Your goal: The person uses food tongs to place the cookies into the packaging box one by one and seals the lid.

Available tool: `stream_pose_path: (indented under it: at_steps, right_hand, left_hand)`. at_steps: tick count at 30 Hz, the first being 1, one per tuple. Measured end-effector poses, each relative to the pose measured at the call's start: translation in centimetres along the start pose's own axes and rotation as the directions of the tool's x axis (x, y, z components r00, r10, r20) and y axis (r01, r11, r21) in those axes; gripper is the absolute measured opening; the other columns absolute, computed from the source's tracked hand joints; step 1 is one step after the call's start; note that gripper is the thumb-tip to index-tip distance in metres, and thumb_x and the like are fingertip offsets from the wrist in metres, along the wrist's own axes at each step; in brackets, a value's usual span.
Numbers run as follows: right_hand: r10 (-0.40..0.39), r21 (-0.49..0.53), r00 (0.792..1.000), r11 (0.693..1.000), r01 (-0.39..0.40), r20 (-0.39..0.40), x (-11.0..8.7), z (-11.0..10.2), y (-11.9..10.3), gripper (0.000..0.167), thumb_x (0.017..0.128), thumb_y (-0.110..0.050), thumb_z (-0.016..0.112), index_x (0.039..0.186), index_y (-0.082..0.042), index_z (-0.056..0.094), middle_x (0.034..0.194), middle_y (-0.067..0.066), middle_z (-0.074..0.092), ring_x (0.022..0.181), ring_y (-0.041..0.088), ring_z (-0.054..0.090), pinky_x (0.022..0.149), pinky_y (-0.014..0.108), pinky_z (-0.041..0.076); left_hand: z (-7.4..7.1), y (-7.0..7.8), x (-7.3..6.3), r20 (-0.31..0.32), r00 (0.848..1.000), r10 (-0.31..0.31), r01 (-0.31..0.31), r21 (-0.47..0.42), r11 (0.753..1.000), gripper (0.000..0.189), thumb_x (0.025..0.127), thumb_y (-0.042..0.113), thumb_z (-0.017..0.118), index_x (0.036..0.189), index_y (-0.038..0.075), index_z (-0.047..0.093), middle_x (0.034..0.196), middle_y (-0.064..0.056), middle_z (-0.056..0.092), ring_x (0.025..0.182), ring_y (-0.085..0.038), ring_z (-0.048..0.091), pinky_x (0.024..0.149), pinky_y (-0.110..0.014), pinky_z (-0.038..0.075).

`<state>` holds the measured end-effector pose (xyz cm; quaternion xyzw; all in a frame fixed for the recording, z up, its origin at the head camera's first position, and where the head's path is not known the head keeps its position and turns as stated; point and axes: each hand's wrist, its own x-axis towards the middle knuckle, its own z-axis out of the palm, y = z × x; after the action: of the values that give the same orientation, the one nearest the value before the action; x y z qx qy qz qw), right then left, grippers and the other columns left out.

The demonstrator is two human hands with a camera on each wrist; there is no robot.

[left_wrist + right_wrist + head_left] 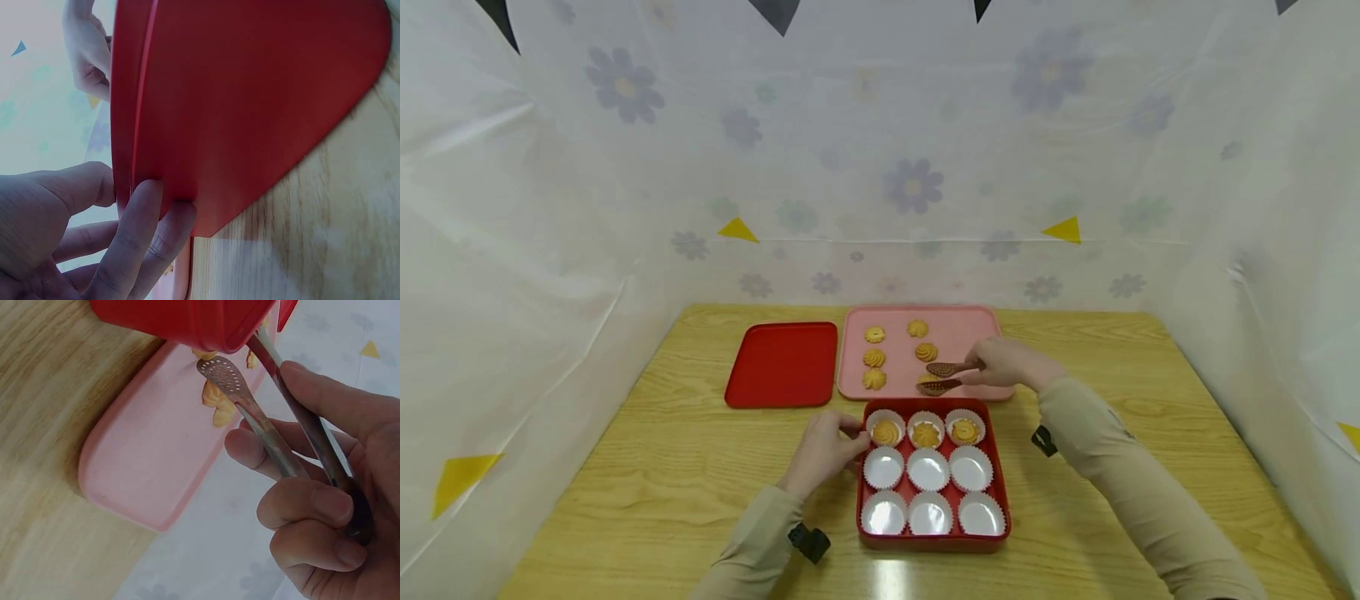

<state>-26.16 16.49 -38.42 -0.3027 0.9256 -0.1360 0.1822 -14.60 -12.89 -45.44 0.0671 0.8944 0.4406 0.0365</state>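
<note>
My right hand (1003, 364) grips metal tongs (269, 434) with perforated tips. In the head view the tongs' parted tips are around a piped cookie (928, 379) on the pink tray (958, 321); whether they touch it I cannot tell. Nearer me stands a red box (932, 543) with rows of white paper cups (928, 469). Cookies (925, 434) sit in the three cups of its far row; the middle and near rows hold bare cups. At the box's far left side, my left hand (826, 452) holds the wall, thumb at the rim and fingers (128, 244) against the outside.
Several more cookies (873, 357) lie in two columns on the pink tray, behind the box. A flat red tray (786, 367) is to its left. The wooden table (700, 483) is bounded by flower-patterned sheeting (880, 167) at the back and sides.
</note>
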Motion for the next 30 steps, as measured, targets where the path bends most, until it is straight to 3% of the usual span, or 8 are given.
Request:
stream_pose_path:
  at_steps: [10, 21, 30]
  right_hand:
    - [0.024, -0.167, 0.999, 0.986, -0.020, 0.022, 1.0, -0.8, -1.3, 0.023, 0.094, -0.022, 0.067, 0.076, -0.008, 0.065, 0.066, -0.003, 0.051, 0.059, 0.011, 0.040, 0.055, 0.024, 0.034]
    - [0.023, -0.138, 0.999, 0.990, -0.019, 0.026, 0.8, -1.1, -0.8, 0.021, 0.096, -0.023, 0.065, 0.089, -0.005, 0.074, 0.076, 0.002, 0.067, 0.064, 0.010, 0.048, 0.060, 0.024, 0.040]
    - [-0.048, -0.099, 0.999, 0.994, 0.046, -0.016, 0.4, -2.2, -0.7, 0.023, 0.096, -0.019, 0.063, 0.080, -0.007, 0.073, 0.066, -0.003, 0.057, 0.059, 0.008, 0.043, 0.058, 0.022, 0.037]
  left_hand:
    - [0.0, 0.0, 0.0, -0.004, 1.000, 0.010, -0.010, 0.010, 1.000, 0.013, 0.086, 0.008, 0.071, 0.093, 0.001, 0.079, 0.088, -0.009, 0.077, 0.064, -0.007, 0.061, 0.057, -0.022, 0.048]
    - [0.2, 0.1, 0.1, -0.002, 1.000, 0.017, -0.017, 0.013, 1.000, 0.013, 0.085, 0.008, 0.071, 0.092, 0.001, 0.079, 0.084, -0.007, 0.076, 0.061, -0.006, 0.059, 0.055, -0.021, 0.046]
    - [0.2, 0.0, 0.2, 0.000, 1.000, 0.001, -0.001, 0.010, 1.000, 0.015, 0.085, 0.008, 0.070, 0.095, 0.000, 0.079, 0.086, -0.008, 0.076, 0.063, -0.007, 0.059, 0.055, -0.022, 0.047]
